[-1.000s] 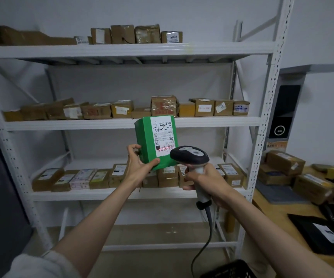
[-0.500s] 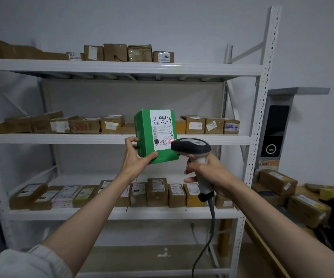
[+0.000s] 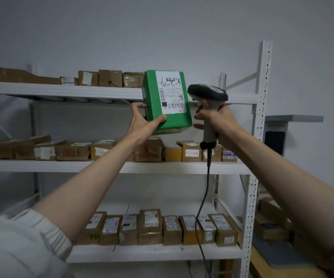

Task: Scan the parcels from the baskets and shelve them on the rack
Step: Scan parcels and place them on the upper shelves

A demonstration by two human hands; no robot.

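A green parcel [image 3: 174,121] with a white shipping label stands upright in the air, its top level with the rack's top shelf [image 3: 61,90]. My left hand [image 3: 144,122] grips its lower left corner, thumb on the front face. Just right of the parcel, my right hand [image 3: 218,122] holds a black and grey barcode scanner [image 3: 207,92] by its handle, head pointing left toward the label. The scanner's cable [image 3: 202,207] hangs down in front of the white metal rack.
Brown parcels line the top shelf behind the green one, the middle shelf [image 3: 182,167] and the lower shelf [image 3: 152,252]. The top shelf is bare right of the scanner. More boxes [image 3: 270,223] lie on a table at the right, past the rack's upright [image 3: 258,137].
Both hands rose from the middle shelf's height to the top shelf's, taking the green parcel and the scanner with them. The scanner's red light on the label is gone. The view tilted upward.
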